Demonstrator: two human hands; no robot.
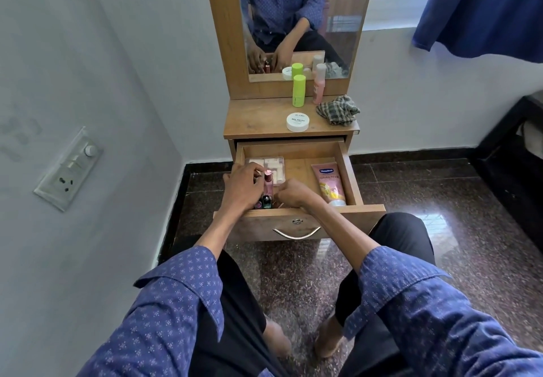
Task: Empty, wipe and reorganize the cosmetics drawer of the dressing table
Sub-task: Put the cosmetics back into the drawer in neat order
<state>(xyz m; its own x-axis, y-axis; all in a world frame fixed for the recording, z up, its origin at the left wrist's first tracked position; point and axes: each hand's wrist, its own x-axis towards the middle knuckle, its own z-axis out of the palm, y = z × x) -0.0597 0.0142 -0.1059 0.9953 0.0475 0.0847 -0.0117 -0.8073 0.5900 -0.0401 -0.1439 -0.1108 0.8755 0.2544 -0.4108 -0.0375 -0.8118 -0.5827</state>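
Observation:
The wooden drawer (338, 153) of the dressing table stands pulled open. At its front left corner, small upright bottles cluster: a pink bottle (268, 183) and a dark green-capped bottle (266, 202). My left hand (242, 187) curls round this cluster from the left. My right hand (293, 194) sits just to their right with fingers curled toward them; what it pinches is hidden. A clear plastic case (274, 166) lies behind the bottles. A pink Vaseline tube (330, 184) lies along the drawer's right side.
On the tabletop (252, 124) stand a green bottle (298, 90), a pink bottle (319, 87), a white nail-polish-remover jar (298, 121) and a checked cloth (338, 109). A mirror (293, 9) rises behind. The wall with a switch panel (69, 168) is left; a dark bed frame (511, 165) right.

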